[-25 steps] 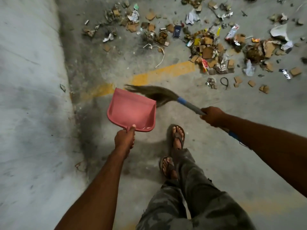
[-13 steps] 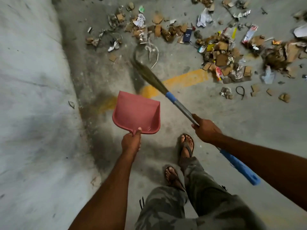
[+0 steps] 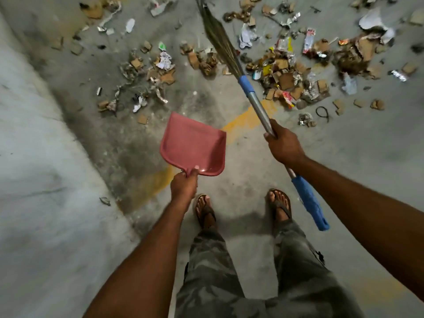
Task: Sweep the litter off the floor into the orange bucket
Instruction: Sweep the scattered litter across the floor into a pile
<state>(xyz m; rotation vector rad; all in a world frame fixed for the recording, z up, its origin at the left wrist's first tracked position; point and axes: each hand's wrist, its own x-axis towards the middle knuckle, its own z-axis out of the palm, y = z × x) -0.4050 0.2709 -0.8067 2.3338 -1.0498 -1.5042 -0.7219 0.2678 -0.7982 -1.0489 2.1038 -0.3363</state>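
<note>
Litter point(image 3: 284, 74) of cardboard scraps, foil and wrappers lies scattered over the concrete floor ahead, with a second patch point(image 3: 149, 70) further left. My left hand point(image 3: 184, 185) grips the handle of a pink dustpan point(image 3: 192, 143), held above the floor with nothing in it. My right hand point(image 3: 283, 146) grips the metal shaft of a broom point(image 3: 247, 86) with blue sleeves. Its brown bristles point(image 3: 216, 35) reach forward over the litter. No orange bucket is in view.
A pale concrete wall point(image 3: 41, 157) runs along the left. A worn yellow painted line point(image 3: 247, 118) crosses the floor under the dustpan. My two sandalled feet point(image 3: 205, 210) stand just behind it. A black loop point(image 3: 322, 112) lies at the right of the litter.
The broom swung from lying low behind the dustpan to pointing forward over the litter. I stepped closer to the litter; both hands kept their grips.
</note>
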